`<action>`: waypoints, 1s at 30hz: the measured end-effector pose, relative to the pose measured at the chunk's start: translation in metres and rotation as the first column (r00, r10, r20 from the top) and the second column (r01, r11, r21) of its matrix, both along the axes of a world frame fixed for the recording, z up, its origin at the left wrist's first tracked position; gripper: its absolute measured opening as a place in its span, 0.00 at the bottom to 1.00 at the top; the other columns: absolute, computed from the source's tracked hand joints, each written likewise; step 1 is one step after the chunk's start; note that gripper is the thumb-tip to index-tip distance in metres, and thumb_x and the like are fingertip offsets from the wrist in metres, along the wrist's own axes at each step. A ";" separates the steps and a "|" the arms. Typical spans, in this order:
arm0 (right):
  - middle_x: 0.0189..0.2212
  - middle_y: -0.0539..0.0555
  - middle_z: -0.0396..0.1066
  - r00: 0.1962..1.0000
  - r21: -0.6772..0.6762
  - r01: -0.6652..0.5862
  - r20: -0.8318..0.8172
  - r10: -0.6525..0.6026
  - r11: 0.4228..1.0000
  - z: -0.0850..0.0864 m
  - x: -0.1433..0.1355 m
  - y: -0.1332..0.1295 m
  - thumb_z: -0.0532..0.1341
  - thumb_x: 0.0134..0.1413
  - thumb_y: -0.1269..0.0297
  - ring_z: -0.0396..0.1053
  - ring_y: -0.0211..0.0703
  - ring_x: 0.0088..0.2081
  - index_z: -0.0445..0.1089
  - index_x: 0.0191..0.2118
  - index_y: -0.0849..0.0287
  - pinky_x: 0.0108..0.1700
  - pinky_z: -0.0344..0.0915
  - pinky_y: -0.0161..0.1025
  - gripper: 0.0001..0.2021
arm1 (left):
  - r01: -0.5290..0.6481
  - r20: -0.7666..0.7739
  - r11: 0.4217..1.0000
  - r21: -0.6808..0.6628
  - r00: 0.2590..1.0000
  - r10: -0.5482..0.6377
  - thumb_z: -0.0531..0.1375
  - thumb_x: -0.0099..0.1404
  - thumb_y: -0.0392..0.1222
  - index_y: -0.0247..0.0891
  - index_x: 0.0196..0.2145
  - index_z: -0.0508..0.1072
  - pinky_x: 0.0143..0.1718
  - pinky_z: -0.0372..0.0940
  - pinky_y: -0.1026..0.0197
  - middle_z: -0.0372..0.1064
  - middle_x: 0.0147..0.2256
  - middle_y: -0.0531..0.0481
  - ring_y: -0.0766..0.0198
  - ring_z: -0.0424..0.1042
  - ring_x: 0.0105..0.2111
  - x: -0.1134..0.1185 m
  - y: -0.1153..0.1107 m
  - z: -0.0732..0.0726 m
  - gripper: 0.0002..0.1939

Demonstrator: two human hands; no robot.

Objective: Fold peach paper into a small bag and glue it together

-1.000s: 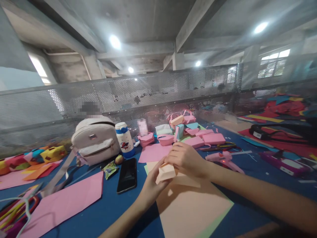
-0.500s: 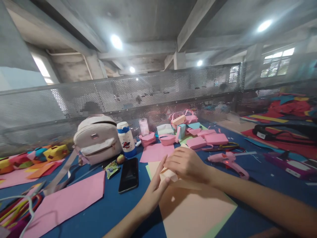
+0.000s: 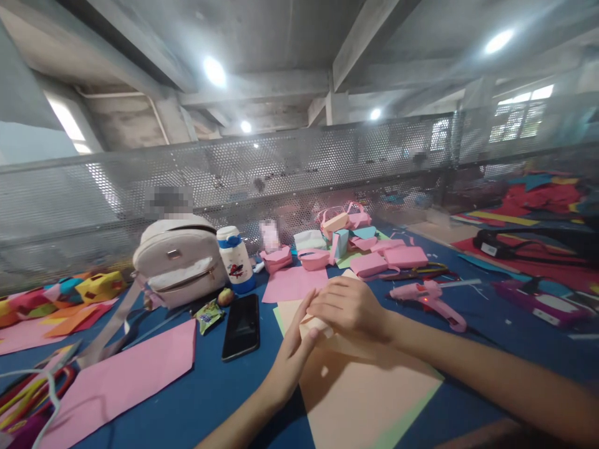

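Between both hands is a small folded piece of peach paper (image 3: 322,332), partly covered by the fingers. My left hand (image 3: 294,349) grips it from the left, thumb on its near side. My right hand (image 3: 353,307) is curled over its top and right, fingers reaching to the left hand's fingertips. Under the hands lie peach paper sheets (image 3: 360,399) with a green sheet (image 3: 412,415) below them. A pink glue gun (image 3: 433,298) with a lit red light rests to the right of my right hand.
A black phone (image 3: 240,327), a wrapped snack (image 3: 209,315), a water bottle (image 3: 235,259) and a white backpack (image 3: 180,262) are on the left. Pink folded paper pieces (image 3: 369,265) and scissors (image 3: 421,272) lie behind the hands. A perforated metal screen (image 3: 290,168) borders the table.
The view has shifted slightly, so everything sits a little further left and up. Both hands keep nearly the same hold on the folded paper.
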State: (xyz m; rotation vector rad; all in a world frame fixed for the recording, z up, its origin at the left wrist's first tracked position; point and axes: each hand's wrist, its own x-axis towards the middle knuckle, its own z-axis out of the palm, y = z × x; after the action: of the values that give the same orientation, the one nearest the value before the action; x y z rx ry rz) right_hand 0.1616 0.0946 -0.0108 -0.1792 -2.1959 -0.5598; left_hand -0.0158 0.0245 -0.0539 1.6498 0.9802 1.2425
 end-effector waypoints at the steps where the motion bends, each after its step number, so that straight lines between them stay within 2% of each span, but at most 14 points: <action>1: 0.30 0.53 0.79 1.000 -0.004 0.004 0.010 -0.004 1.000 0.000 0.000 0.000 0.56 0.66 0.68 0.73 0.41 0.34 0.74 0.36 0.59 0.42 0.65 0.41 0.10 | -0.007 0.004 1.000 -0.004 1.000 0.007 0.54 0.70 0.58 0.46 0.67 0.57 0.70 0.42 0.47 0.48 0.69 0.48 0.48 0.45 0.69 0.001 0.000 0.000 0.32; 4: 0.30 0.53 0.78 1.000 0.001 0.005 0.017 -0.005 1.000 0.003 0.000 0.001 0.56 0.68 0.63 0.73 0.41 0.34 0.75 0.37 0.59 0.42 0.65 0.41 0.11 | -0.051 0.000 0.998 0.024 0.999 0.051 0.54 0.70 0.57 0.46 0.67 0.57 0.69 0.42 0.49 0.49 0.69 0.48 0.50 0.45 0.69 0.003 0.001 -0.001 0.31; 8: 0.32 0.55 0.79 0.995 -0.006 0.098 0.032 -0.098 0.995 0.009 -0.002 0.006 0.57 0.66 0.58 0.73 0.44 0.35 0.74 0.37 0.62 0.41 0.63 0.42 0.14 | -0.224 0.052 0.961 0.161 0.975 0.218 0.56 0.71 0.52 0.50 0.66 0.57 0.69 0.43 0.51 0.50 0.69 0.50 0.53 0.45 0.69 0.000 0.009 0.000 0.28; 10: 0.32 0.56 0.79 0.984 -0.019 0.168 0.060 -0.166 0.986 0.010 -0.004 0.011 0.58 0.66 0.59 0.73 0.45 0.35 0.75 0.37 0.62 0.40 0.62 0.42 0.13 | -0.330 0.104 0.914 0.237 0.944 0.314 0.58 0.70 0.49 0.50 0.63 0.58 0.67 0.48 0.50 0.54 0.66 0.48 0.53 0.52 0.67 -0.004 0.012 0.002 0.26; 12: 0.31 0.56 0.79 0.976 -0.014 0.205 0.079 -0.203 0.979 0.011 -0.006 0.017 0.59 0.65 0.63 0.73 0.45 0.35 0.75 0.37 0.62 0.39 0.60 0.42 0.10 | -0.437 0.130 0.828 0.351 0.899 0.419 0.59 0.69 0.45 0.48 0.58 0.64 0.62 0.56 0.51 0.62 0.59 0.46 0.52 0.61 0.61 -0.007 0.009 0.005 0.21; 14: 0.30 0.55 0.79 0.966 -0.005 0.241 0.096 -0.239 0.971 0.012 -0.010 0.022 0.58 0.65 0.68 0.72 0.44 0.33 0.76 0.35 0.61 0.38 0.58 0.41 0.10 | -0.398 0.067 0.784 0.477 0.906 0.419 0.59 0.68 0.41 0.46 0.50 0.71 0.55 0.62 0.52 0.69 0.49 0.45 0.52 0.68 0.52 -0.005 -0.001 0.009 0.12; 15: 0.30 0.55 0.78 0.953 -0.018 0.282 0.117 -0.278 0.959 0.014 -0.013 0.024 0.58 0.65 0.70 0.72 0.43 0.33 0.76 0.34 0.61 0.37 0.58 0.41 0.10 | -0.290 -0.013 0.806 0.516 0.938 0.346 0.59 0.69 0.39 0.46 0.46 0.74 0.52 0.64 0.53 0.71 0.45 0.45 0.52 0.70 0.48 -0.002 -0.007 0.012 0.09; 17: 0.30 0.54 0.78 0.908 -0.081 0.400 0.172 -0.383 0.913 0.020 -0.017 0.025 0.59 0.63 0.72 0.72 0.43 0.33 0.76 0.34 0.60 0.36 0.57 0.40 0.09 | 0.014 -0.209 0.892 0.452 0.974 0.091 0.54 0.70 0.37 0.45 0.45 0.76 0.48 0.66 0.54 0.74 0.42 0.43 0.52 0.72 0.45 0.009 -0.018 0.015 0.12; 18: 0.31 0.55 0.78 0.880 -0.115 0.458 0.199 -0.431 0.881 0.024 -0.020 0.025 0.59 0.63 0.73 0.72 0.44 0.34 0.76 0.34 0.60 0.36 0.57 0.40 0.09 | 0.108 -0.260 0.913 0.393 0.965 -0.003 0.53 0.71 0.37 0.44 0.47 0.76 0.49 0.67 0.53 0.74 0.44 0.42 0.52 0.72 0.46 0.015 -0.021 0.017 0.14; 19: 0.32 0.55 0.78 0.855 -0.145 0.505 0.215 -0.472 0.851 0.028 -0.022 0.024 0.59 0.62 0.74 0.72 0.44 0.35 0.76 0.35 0.60 0.36 0.57 0.40 0.08 | 0.146 -0.271 0.924 0.354 0.961 -0.048 0.52 0.71 0.37 0.44 0.49 0.75 0.50 0.66 0.53 0.73 0.47 0.42 0.51 0.71 0.49 0.022 -0.022 0.017 0.15; 21: 0.35 0.57 0.78 0.821 -0.185 0.566 0.212 -0.530 0.804 0.036 -0.024 0.024 0.59 0.63 0.74 0.73 0.46 0.37 0.75 0.37 0.61 0.37 0.58 0.40 0.07 | 0.102 -0.205 0.952 0.290 0.978 -0.042 0.52 0.71 0.39 0.43 0.52 0.73 0.55 0.64 0.50 0.70 0.53 0.41 0.51 0.68 0.55 0.035 -0.016 0.017 0.16; 24: 0.38 0.60 0.76 0.783 -0.242 0.622 0.192 -0.592 0.744 0.044 -0.024 0.027 0.58 0.63 0.75 0.73 0.47 0.38 0.74 0.39 0.62 0.34 0.58 0.39 0.08 | -0.030 0.014 0.991 0.130 0.999 0.029 0.55 0.69 0.43 0.42 0.55 0.71 0.62 0.59 0.48 0.64 0.60 0.41 0.50 0.62 0.62 0.045 0.002 0.013 0.18; 27: 0.38 0.59 0.76 0.768 -0.317 0.637 0.187 -0.612 0.702 0.044 -0.023 0.032 0.57 0.62 0.76 0.73 0.46 0.37 0.74 0.39 0.61 0.31 0.58 0.38 0.08 | -0.012 0.166 0.999 -0.039 0.986 0.018 0.60 0.65 0.47 0.43 0.66 0.56 0.66 0.51 0.46 0.45 0.70 0.42 0.48 0.47 0.69 0.048 0.017 0.011 0.34; 30: 0.38 0.56 0.76 0.783 -0.410 0.609 0.175 -0.596 0.679 0.037 -0.025 0.036 0.58 0.62 0.74 0.73 0.44 0.37 0.74 0.40 0.58 0.31 0.60 0.36 0.08 | 0.003 0.197 0.999 -0.042 0.980 0.005 0.60 0.64 0.47 0.45 0.70 0.46 0.69 0.43 0.48 0.31 0.72 0.48 0.51 0.36 0.71 0.052 0.025 0.013 0.41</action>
State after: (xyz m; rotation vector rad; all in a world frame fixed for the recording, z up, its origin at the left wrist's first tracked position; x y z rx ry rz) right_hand 0.1367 0.1308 0.0266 -1.1957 -2.2372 -0.3844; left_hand 0.0360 0.0497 -0.0408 1.4627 0.8789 1.3478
